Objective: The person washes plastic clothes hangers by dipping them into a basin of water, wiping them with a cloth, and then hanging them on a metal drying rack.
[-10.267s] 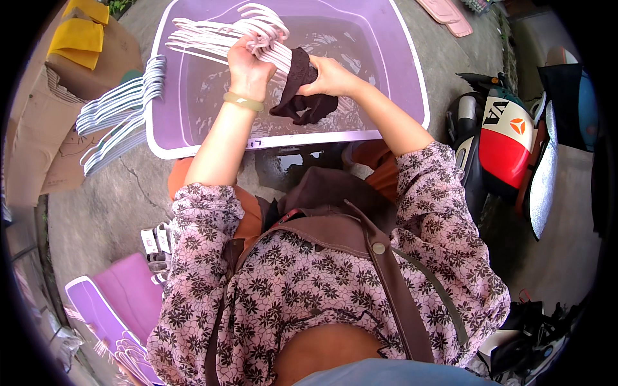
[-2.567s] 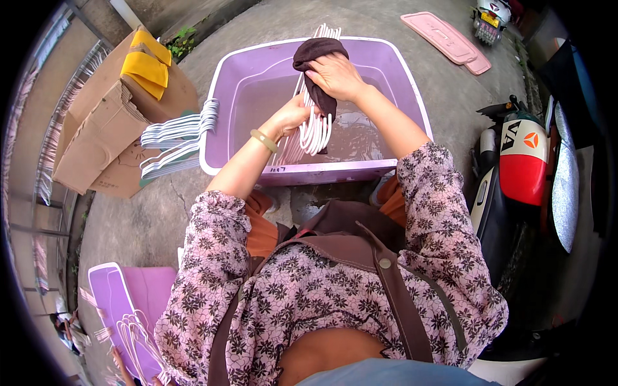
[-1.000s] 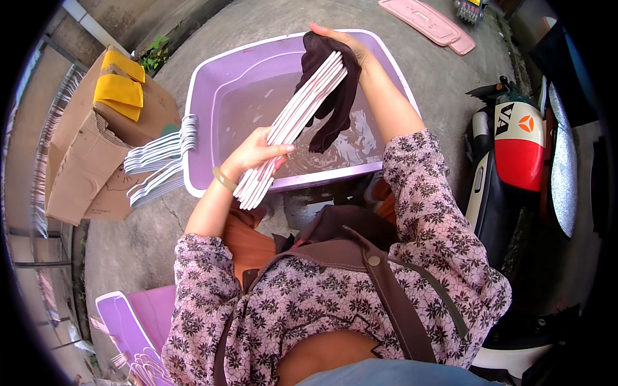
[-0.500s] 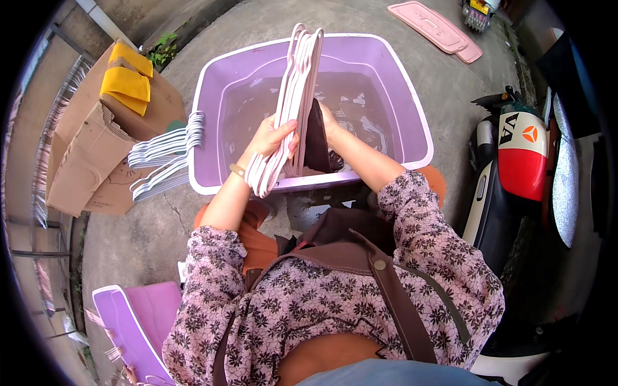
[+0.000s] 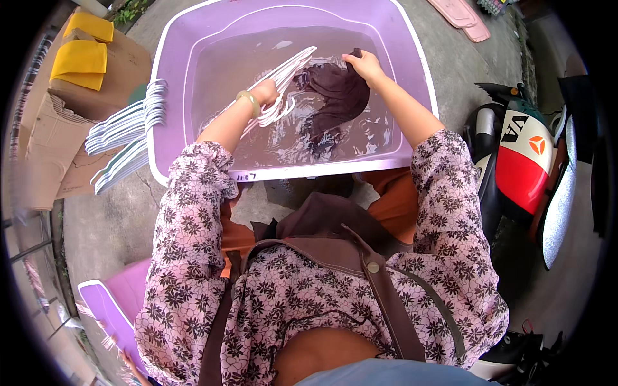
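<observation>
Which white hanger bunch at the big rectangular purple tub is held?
The white hangers inside the tub, held by the left hand; the other bunch hangs over the tub's left rim.

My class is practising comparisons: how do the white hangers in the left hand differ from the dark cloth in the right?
The white hangers are pale and slim; the dark cloth is brown and broad. The hangers look stiff, while the cloth is limp and crumpled. The left hand grips the hangers; the right hand holds the cloth near one edge. Both are within the purple tub.
</observation>
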A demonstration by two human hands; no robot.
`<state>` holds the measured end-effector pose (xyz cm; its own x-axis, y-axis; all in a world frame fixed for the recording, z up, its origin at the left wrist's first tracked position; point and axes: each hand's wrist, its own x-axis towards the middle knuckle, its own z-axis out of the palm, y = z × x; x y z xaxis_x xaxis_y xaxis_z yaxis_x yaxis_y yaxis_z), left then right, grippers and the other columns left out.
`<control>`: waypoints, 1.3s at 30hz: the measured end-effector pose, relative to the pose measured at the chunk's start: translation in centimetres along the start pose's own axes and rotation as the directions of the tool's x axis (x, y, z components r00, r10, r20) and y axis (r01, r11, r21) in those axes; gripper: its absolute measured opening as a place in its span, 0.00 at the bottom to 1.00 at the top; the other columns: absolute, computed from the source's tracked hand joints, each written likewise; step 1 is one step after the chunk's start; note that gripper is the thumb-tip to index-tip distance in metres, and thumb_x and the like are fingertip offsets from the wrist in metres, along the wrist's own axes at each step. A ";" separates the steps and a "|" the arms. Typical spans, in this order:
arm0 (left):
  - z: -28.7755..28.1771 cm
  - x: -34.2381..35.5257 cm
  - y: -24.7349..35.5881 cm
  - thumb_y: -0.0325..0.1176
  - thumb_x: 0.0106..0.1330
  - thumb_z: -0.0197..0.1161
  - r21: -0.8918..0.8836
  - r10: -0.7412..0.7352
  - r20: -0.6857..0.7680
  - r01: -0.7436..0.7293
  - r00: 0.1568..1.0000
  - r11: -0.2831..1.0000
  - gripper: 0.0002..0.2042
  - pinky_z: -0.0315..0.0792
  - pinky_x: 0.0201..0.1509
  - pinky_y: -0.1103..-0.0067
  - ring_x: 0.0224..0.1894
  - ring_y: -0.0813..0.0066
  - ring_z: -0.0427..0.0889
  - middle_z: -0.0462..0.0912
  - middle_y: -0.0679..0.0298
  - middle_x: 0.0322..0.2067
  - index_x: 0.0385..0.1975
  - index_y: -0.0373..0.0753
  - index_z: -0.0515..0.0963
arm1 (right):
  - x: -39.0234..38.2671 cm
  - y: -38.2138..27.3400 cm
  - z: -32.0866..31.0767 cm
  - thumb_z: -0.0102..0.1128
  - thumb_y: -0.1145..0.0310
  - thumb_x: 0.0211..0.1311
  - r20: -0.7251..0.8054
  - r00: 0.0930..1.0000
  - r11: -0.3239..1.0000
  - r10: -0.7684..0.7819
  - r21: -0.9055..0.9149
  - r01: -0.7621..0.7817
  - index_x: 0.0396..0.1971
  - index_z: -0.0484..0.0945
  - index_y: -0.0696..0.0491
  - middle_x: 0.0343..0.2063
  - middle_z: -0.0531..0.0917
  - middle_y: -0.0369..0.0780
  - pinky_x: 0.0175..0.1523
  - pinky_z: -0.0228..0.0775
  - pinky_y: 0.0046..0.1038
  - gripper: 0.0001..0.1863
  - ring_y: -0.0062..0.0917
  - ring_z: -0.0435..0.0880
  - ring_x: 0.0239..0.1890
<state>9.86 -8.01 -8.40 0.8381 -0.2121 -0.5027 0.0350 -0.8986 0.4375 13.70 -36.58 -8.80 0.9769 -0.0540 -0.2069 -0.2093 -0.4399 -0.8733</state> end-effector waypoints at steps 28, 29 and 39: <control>-2.6 -12.4 4.2 0.23 0.51 0.61 -0.914 0.302 -0.054 -0.169 0.952 0.369 0.11 0.75 0.25 0.84 0.22 0.76 0.79 0.77 0.61 0.22 0.34 0.30 0.72 | -14.4 -10.3 6.9 0.37 0.60 0.65 0.394 0.507 0.506 -0.767 -0.115 0.855 0.43 0.73 0.57 0.47 0.72 0.44 0.59 0.47 0.38 0.19 0.37 0.66 0.52; -2.6 -13.5 4.4 0.23 0.51 0.62 -0.876 0.193 -0.004 -0.097 0.981 0.473 0.09 0.72 0.22 0.85 0.19 0.78 0.77 0.76 0.62 0.19 0.32 0.31 0.72 | -14.2 -11.2 6.8 0.40 0.60 0.64 0.331 0.469 0.419 -0.818 -0.214 0.882 0.42 0.74 0.56 0.44 0.73 0.43 0.57 0.50 0.37 0.18 0.35 0.68 0.50; -1.7 -17.2 6.5 0.24 0.51 0.65 -0.862 0.161 -0.166 -0.222 0.973 0.455 0.08 0.64 0.15 0.86 0.12 0.82 0.70 0.72 0.67 0.12 0.22 0.35 0.70 | -8.9 -17.4 2.3 0.52 0.58 0.54 0.017 0.386 0.298 -0.922 -0.604 0.739 0.31 0.79 0.50 0.37 0.78 0.37 0.50 0.61 0.34 0.12 0.31 0.73 0.45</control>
<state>-3.40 -9.53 4.31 0.9112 -0.2876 -0.2949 0.2991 -0.0305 0.9537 8.58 -26.33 7.22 0.5693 0.4004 0.7180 0.6864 -0.7122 -0.1470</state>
